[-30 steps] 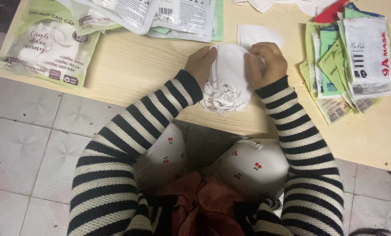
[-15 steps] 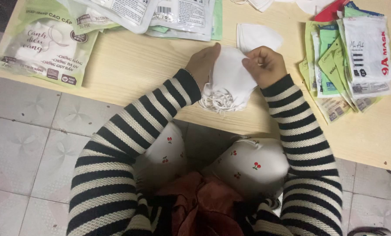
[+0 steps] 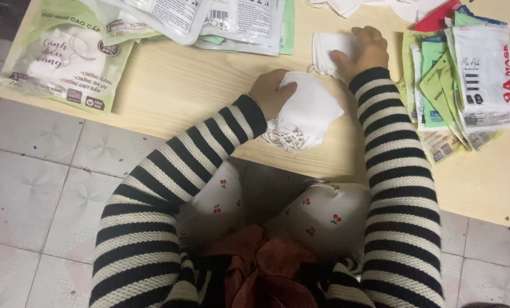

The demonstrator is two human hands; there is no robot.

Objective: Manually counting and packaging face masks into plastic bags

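Observation:
My left hand grips a stack of folded white face masks near the front edge of a low wooden table; their ear loops hang in a bunch at the lower end. My right hand has reached farther back and rests on a single white mask lying flat on the table, fingers curled over its right side. Both arms wear black and white striped sleeves.
Large green and white plastic packages lie at the table's left and back. A pile of small green, white and red mask packets sits at the right. More white masks lie at the back edge. Tiled floor surrounds the table.
My right hand has let go of the mask stack and moved back to the single mask lying on the table. My left hand keeps holding the stack.

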